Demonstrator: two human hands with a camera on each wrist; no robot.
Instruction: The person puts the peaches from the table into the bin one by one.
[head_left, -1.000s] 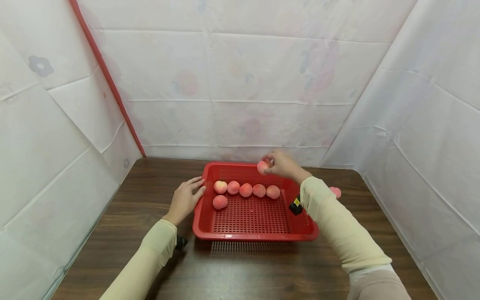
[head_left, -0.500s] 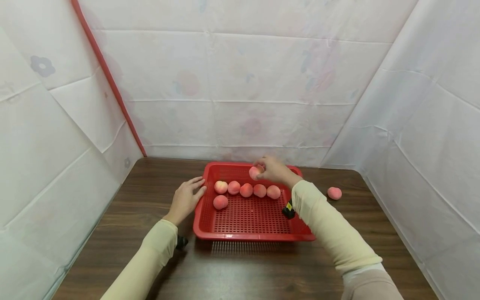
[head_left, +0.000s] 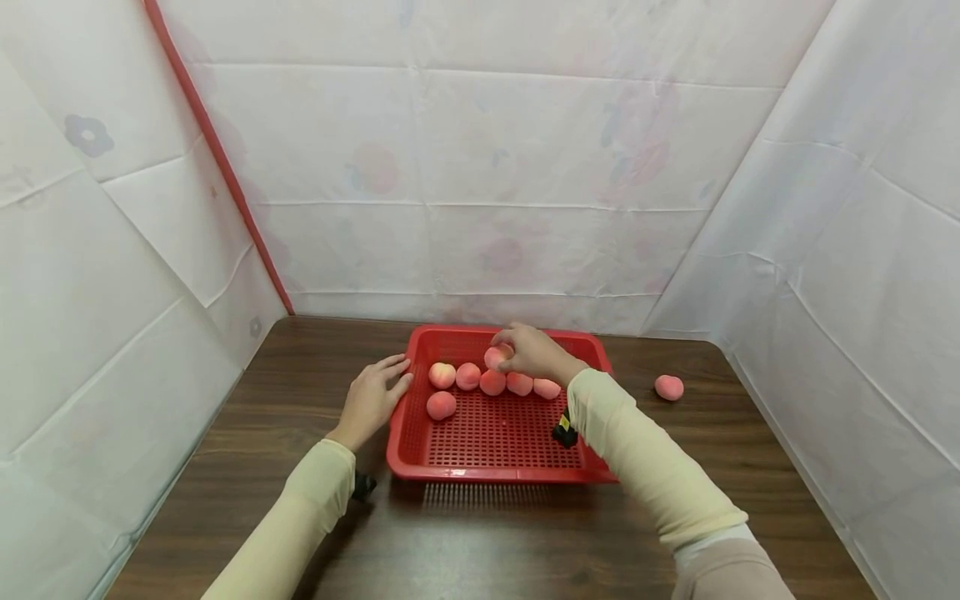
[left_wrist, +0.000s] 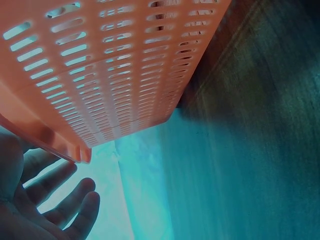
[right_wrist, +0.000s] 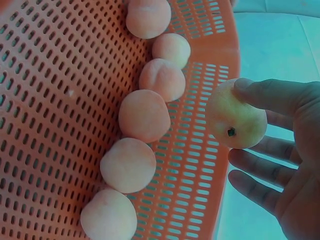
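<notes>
A red slotted basket (head_left: 495, 475) sits mid-table, with several pink peaches (head_left: 468, 376) in a row along its far side and one more (head_left: 440, 405) in front of them at the left. My right hand (head_left: 525, 351) hovers over that row and pinches a peach (head_left: 494, 357) between thumb and fingers. The right wrist view shows this peach (right_wrist: 236, 121) against my fingers (right_wrist: 260, 170), just above the basket floor (right_wrist: 60, 100). My left hand (head_left: 372, 396) rests with straight fingers on the basket's left rim; its fingers (left_wrist: 65, 200) show beside the basket wall (left_wrist: 115, 75).
One loose peach (head_left: 669, 387) lies on the dark wooden table (head_left: 480, 542), right of the basket. White sheeting (head_left: 480, 183) walls in the back and both sides. The near half of the basket floor holds nothing.
My right hand has carried its peach leftward and down, from above the basket's far rim to just over the row of peaches. The left hand has stayed put.
</notes>
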